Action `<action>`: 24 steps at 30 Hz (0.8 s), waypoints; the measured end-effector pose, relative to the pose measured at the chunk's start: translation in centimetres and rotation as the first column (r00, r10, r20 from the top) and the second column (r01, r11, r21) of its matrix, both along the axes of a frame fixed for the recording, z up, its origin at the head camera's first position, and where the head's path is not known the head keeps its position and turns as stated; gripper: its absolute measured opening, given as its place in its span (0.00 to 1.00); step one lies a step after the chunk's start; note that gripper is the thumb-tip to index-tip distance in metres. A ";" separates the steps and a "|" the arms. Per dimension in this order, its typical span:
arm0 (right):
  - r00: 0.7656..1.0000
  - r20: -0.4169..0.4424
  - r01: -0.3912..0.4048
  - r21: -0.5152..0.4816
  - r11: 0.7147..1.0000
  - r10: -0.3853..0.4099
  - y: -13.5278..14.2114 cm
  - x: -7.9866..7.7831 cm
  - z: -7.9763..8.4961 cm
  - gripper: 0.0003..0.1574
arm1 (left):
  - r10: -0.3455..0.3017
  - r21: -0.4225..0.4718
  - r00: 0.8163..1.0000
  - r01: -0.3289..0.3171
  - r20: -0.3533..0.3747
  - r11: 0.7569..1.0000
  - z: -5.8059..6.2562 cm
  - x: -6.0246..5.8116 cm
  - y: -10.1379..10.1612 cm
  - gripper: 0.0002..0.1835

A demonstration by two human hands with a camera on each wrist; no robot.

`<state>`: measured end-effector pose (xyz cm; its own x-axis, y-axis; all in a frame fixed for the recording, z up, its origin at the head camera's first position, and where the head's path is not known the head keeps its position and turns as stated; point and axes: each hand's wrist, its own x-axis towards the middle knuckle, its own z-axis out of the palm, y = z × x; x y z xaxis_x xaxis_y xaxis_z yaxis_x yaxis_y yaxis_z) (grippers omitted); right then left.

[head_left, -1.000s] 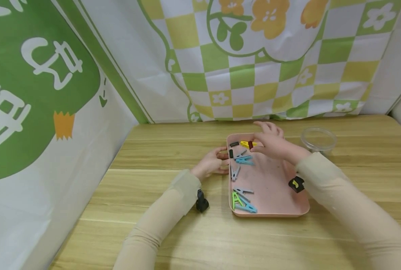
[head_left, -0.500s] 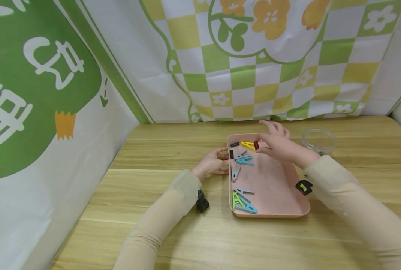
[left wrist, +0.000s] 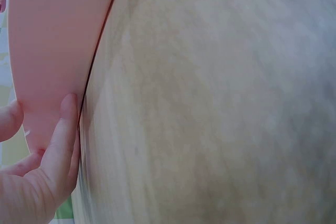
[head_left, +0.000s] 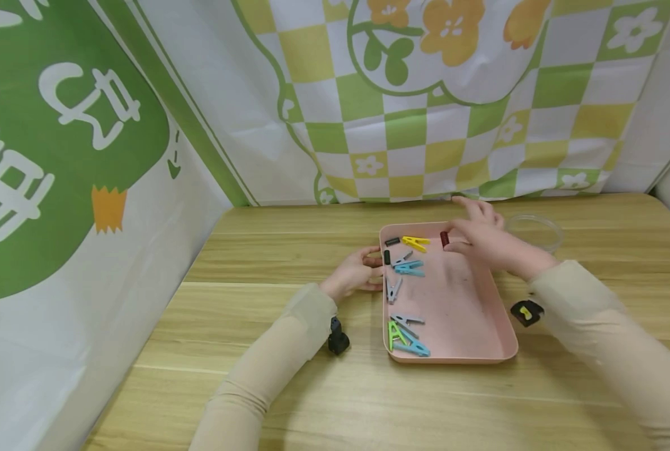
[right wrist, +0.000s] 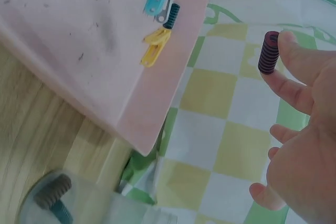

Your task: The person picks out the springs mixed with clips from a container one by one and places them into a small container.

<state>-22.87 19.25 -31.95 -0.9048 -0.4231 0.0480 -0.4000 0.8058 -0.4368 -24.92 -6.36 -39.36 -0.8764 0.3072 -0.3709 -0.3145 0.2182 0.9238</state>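
Note:
My right hand (head_left: 484, 243) pinches a dark red coil spring (right wrist: 269, 53) between thumb and a fingertip, above the far right part of the pink tray (head_left: 453, 359). The other fingers of that hand are spread in the right wrist view. At the tray's left side, my left hand (head_left: 353, 273) touches the outer wall with its fingertips (left wrist: 68, 107). Inside the tray along its left side lie a yellow clothespin (head_left: 416, 243), blue clothespins (head_left: 409, 268), grey ones (head_left: 393, 290) and a green one (head_left: 394, 334). Two black springs (head_left: 392, 242) lie in the far left corner.
A clear round jar (head_left: 555, 240), partly hidden by my right hand, stands right of the tray's far end. In the right wrist view, springs (right wrist: 54, 191) show inside it. A patterned cloth (head_left: 402, 144) hangs behind the wooden table (head_left: 267, 250).
My right hand has moved rightward with the red spring, away from the yellow clothespin, toward the jar's side. The left hand stays at the tray wall.

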 end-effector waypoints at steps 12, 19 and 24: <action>0.999 -0.029 0.035 -0.012 0.999 -0.035 2.6 0.4 0.6 0.16 | -0.008 -0.001 1.000 0.008 -0.010 1.000 -0.1 0.0 0.0 0.31; 0.997 -0.030 0.072 0.000 0.997 -0.072 5.1 0.2 0.2 0.19 | -0.001 -0.008 1.000 0.001 -0.013 1.000 -0.2 0.0 0.0 0.31; 0.994 -0.023 0.107 -0.016 0.994 -0.107 7.0 0.2 0.1 0.22 | 0.001 -0.001 1.000 -0.001 -0.010 1.000 -0.1 0.0 0.1 0.32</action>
